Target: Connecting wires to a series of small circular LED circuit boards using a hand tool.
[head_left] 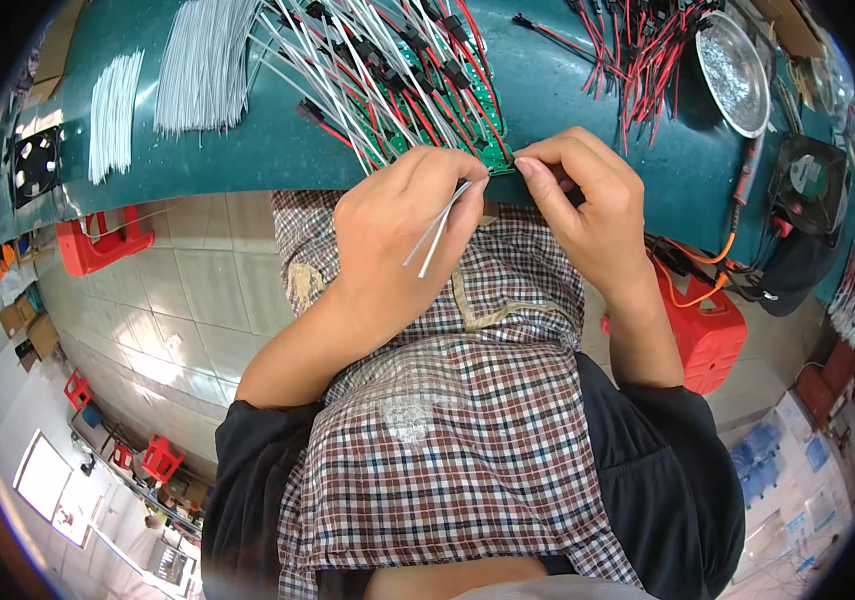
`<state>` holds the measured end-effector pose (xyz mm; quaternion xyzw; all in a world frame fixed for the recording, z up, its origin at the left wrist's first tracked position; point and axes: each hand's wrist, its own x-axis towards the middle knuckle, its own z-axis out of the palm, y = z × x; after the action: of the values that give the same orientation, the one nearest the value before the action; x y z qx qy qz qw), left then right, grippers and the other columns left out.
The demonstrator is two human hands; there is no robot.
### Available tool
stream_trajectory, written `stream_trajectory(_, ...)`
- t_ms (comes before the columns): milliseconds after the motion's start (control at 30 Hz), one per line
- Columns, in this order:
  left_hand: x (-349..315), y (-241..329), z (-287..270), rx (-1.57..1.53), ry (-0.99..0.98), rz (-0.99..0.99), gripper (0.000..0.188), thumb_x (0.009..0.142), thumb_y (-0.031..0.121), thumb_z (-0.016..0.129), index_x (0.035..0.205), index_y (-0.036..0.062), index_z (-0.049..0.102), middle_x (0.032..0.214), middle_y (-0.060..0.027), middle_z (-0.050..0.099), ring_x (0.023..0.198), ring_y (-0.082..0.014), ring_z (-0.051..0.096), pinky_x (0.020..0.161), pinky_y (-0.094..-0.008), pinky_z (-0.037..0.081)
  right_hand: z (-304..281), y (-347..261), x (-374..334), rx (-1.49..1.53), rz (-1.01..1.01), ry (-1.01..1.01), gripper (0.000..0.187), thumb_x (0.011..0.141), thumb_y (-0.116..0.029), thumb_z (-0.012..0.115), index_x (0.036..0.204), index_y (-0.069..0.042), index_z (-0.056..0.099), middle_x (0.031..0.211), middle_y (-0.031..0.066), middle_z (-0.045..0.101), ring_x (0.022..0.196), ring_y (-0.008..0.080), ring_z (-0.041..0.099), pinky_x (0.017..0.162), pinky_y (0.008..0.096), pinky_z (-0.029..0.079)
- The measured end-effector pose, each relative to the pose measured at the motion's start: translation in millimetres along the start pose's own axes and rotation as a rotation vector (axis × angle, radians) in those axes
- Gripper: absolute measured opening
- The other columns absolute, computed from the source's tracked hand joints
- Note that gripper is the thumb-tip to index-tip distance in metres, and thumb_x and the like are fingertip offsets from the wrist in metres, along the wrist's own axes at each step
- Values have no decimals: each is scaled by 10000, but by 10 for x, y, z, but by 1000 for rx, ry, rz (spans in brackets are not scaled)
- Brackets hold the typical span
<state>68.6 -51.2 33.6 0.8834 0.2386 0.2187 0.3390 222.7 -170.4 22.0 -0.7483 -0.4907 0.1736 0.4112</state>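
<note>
My left hand (407, 215) is closed in a pinch near the table's front edge, with thin white wires (434, 240) sticking out below its fingers. A green circuit board (496, 157) lies between my two hands at that edge. On the other side of it my right hand (592, 205) has thumb and forefinger pinched together at the board's corner; what lies between those fingertips is too small to make out. Just beyond my hands, a pile of green boards carries white wires and red and black leads (427, 110) with black connectors.
Bundles of white wires (205, 75) lie at the table's left, near a black fan (37, 166). At right are red-black connector leads (652, 75), a metal dish (735, 75) of silvery bits, a soldering iron (746, 172) and another fan (809, 180). Red stools (704, 335) stand below.
</note>
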Motion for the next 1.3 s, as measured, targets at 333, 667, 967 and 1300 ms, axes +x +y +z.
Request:
stream_trajectory(333,69,118,-53,152,-78,-33,121,803,36,745,883,67,660,801,-51,678,579,-167,647,544,-296,502,3,-4,6,17,7,11,48,886,-21,707,913,16,694,801,81,648,661,146,631,579,265,490)
stream_trajectory(667,135,102,-36,116,-91,7,121,819,129,781,844,42,701,755,-63,695,559,-180,646,523,-307,493,41,22,11,22,-22,54,71,859,-67,736,862,-20,682,754,73,628,594,181,622,534,301,486)
stream_trajectory(967,178,45,13,152,-71,-14,280,851,270,754,722,57,626,642,-94,640,556,-257,654,495,-358,519,24,-50,50,-11,-48,6,217,751,-63,817,876,-24,644,782,55,628,600,151,618,534,281,493)
stream_trajectory(1300,335,274,-660,113,54,12,247,877,268,753,742,78,672,627,-52,638,527,-201,626,487,-330,466,87,-153,104,-94,144,15,300,748,-121,855,785,-35,570,684,49,568,514,150,530,490,291,443)
